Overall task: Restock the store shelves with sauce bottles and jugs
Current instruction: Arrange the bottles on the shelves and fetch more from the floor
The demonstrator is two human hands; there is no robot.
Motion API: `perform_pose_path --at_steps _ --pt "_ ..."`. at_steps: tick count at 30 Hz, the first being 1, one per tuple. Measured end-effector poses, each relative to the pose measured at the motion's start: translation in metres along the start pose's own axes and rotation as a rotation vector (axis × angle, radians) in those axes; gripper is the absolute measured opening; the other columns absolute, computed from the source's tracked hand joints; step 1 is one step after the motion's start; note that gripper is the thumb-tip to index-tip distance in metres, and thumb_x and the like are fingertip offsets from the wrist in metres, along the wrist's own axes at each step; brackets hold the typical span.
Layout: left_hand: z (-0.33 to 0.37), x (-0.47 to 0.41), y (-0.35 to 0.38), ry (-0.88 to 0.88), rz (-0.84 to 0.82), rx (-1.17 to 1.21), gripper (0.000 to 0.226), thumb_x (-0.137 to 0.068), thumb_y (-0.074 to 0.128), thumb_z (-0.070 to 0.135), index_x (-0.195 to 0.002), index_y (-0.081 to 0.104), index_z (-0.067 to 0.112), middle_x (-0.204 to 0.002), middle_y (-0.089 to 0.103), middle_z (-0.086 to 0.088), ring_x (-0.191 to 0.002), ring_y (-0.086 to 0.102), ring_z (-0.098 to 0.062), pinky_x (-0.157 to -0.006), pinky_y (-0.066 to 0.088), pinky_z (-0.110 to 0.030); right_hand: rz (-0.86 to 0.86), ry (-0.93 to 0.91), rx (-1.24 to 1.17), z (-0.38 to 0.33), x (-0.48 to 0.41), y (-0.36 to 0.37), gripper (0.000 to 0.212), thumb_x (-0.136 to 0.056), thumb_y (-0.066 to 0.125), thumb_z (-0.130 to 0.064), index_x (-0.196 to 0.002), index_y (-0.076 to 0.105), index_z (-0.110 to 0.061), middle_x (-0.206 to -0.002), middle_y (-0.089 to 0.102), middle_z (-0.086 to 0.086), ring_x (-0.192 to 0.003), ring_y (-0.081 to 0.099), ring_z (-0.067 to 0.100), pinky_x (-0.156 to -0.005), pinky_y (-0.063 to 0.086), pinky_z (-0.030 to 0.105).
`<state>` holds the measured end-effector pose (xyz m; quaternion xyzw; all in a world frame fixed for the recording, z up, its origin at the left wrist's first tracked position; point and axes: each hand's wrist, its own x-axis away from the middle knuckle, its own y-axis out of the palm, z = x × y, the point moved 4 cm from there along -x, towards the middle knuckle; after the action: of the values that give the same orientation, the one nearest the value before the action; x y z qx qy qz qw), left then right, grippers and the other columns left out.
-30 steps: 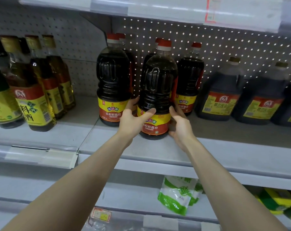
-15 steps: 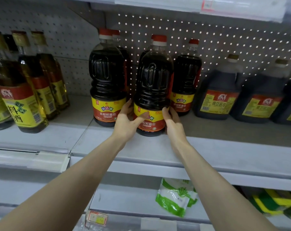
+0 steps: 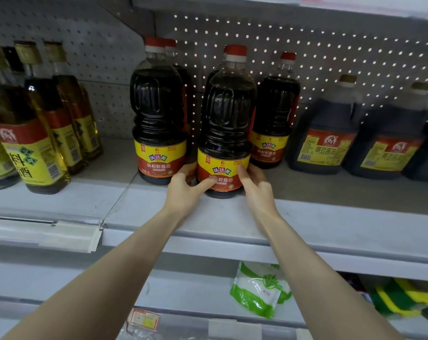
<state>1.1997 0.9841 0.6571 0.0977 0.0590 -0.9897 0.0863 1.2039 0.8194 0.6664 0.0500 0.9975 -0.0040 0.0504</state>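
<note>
A tall dark soy sauce bottle [image 3: 226, 123] with a red cap and a red-and-yellow label stands upright on the grey shelf [image 3: 232, 222]. My left hand [image 3: 187, 190] grips its base from the left, thumb across the label. My right hand [image 3: 255, 186] holds the base from the right, fingers curled round it. Matching bottles stand close by: one to the left [image 3: 159, 114] and one behind to the right [image 3: 276, 111], with more hidden behind them.
Yellow cooking-wine bottles [image 3: 33, 133] fill the shelf's left section. Dark squat soy jugs [image 3: 328, 133] line the right. A perforated back panel [image 3: 306, 52] closes the shelf. The lower shelf holds a green-and-white bag [image 3: 257, 293] and yellow-green packs [image 3: 404, 300].
Both hands have slid down to the bottle's base, and the bottle has shifted slightly back and now stands on the shelf between its neighbours.
</note>
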Motion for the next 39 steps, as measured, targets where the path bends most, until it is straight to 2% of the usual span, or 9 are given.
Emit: perform_pose_path --at_steps 5,9,12,15,19,23,26,33,39 --pt "0.0022 0.0035 -0.0021 0.03 0.052 -0.042 0.058 -0.079 0.077 0.02 -0.131 0.053 0.011 -0.12 0.064 0.0 -0.109 0.06 -0.013 -0.086 0.048 -0.019 0.027 -0.016 -0.024 0.0005 0.003 -0.0025 0.035 -0.092 0.062 -0.032 -0.124 0.054 -0.021 -0.113 0.062 -0.006 -0.106 0.059 0.01 -0.086 0.048 0.022" --pt "0.0037 0.0034 -0.0021 0.055 0.049 -0.074 0.055 -0.08 0.076 0.02 -0.13 0.054 0.012 -0.117 0.063 0.004 -0.106 0.059 -0.012 -0.085 0.045 -0.017 0.036 -0.02 -0.035 0.0005 0.0038 -0.0052 0.031 -0.091 0.064 -0.031 -0.12 0.056 -0.022 -0.108 0.062 -0.01 -0.096 0.057 -0.001 -0.079 0.046 0.015" --pt "0.0053 0.0035 -0.0002 0.075 0.005 -0.093 0.056 -0.085 0.071 0.016 -0.136 0.05 0.013 -0.117 0.058 0.011 -0.107 0.055 -0.007 -0.085 0.042 -0.011 0.018 -0.021 -0.008 0.0 0.0037 -0.0036 0.04 -0.092 0.062 -0.032 -0.13 0.055 -0.022 -0.116 0.062 -0.009 -0.105 0.058 0.006 -0.09 0.045 0.022" --pt "0.0055 0.0024 0.0012 0.079 -0.035 -0.091 0.058 -0.088 0.067 0.014 -0.141 0.045 0.015 -0.12 0.055 0.014 -0.113 0.053 -0.007 -0.095 0.041 -0.019 0.002 -0.022 0.044 0.0006 0.0015 -0.0025 0.048 -0.095 0.058 -0.033 -0.14 0.047 -0.022 -0.136 0.055 -0.005 -0.124 0.05 0.013 -0.103 0.04 0.029" --pt "0.0052 0.0024 0.0018 0.079 -0.008 -0.047 0.053 -0.088 0.068 0.015 -0.137 0.049 0.014 -0.119 0.06 0.008 -0.113 0.057 -0.01 -0.095 0.045 -0.022 0.017 -0.022 0.046 -0.0007 0.003 -0.0025 0.052 -0.095 0.058 -0.032 -0.143 0.043 -0.022 -0.138 0.053 -0.004 -0.123 0.049 0.012 -0.1 0.04 0.027" --pt "0.0037 0.0035 -0.0014 0.061 0.056 -0.038 0.047 -0.091 0.064 0.024 -0.134 0.052 0.013 -0.121 0.063 -0.002 -0.111 0.059 -0.013 -0.087 0.046 -0.016 0.075 -0.029 0.001 -0.0025 0.0068 -0.0048 0.043 -0.093 0.061 -0.026 -0.134 0.05 -0.019 -0.119 0.06 -0.004 -0.111 0.054 0.01 -0.086 0.043 0.018" --pt "0.0031 0.0034 -0.0015 0.057 0.035 -0.037 0.048 -0.093 0.061 0.026 -0.137 0.05 0.013 -0.126 0.062 -0.003 -0.116 0.057 -0.015 -0.097 0.046 -0.024 0.067 -0.031 0.011 -0.0031 0.0082 -0.0041 0.04 -0.093 0.062 -0.028 -0.131 0.054 -0.021 -0.113 0.06 -0.01 -0.109 0.055 0.008 -0.087 0.042 0.02" --pt "0.0057 0.003 0.0031 0.061 -0.042 -0.059 0.051 -0.096 0.056 0.026 -0.144 0.041 0.015 -0.128 0.055 0.01 -0.118 0.051 -0.005 -0.091 0.038 -0.012 0.037 -0.016 0.065 -0.0013 0.0064 -0.0035 0.048 -0.095 0.059 -0.029 -0.141 0.047 -0.022 -0.14 0.053 -0.007 -0.125 0.046 0.007 -0.098 0.035 0.021" --pt "-0.0014 -0.0035 0.001 0.043 -0.066 -0.095 0.051 -0.099 0.047 0.039 -0.147 0.038 0.023 -0.146 0.044 0.011 -0.134 0.038 -0.006 -0.108 0.032 -0.024 0.021 -0.01 0.101 -0.0014 0.0056 -0.0035 0.05 -0.096 0.056 -0.031 -0.143 0.044 -0.022 -0.142 0.05 -0.007 -0.132 0.043 0.013 -0.101 0.034 0.022"
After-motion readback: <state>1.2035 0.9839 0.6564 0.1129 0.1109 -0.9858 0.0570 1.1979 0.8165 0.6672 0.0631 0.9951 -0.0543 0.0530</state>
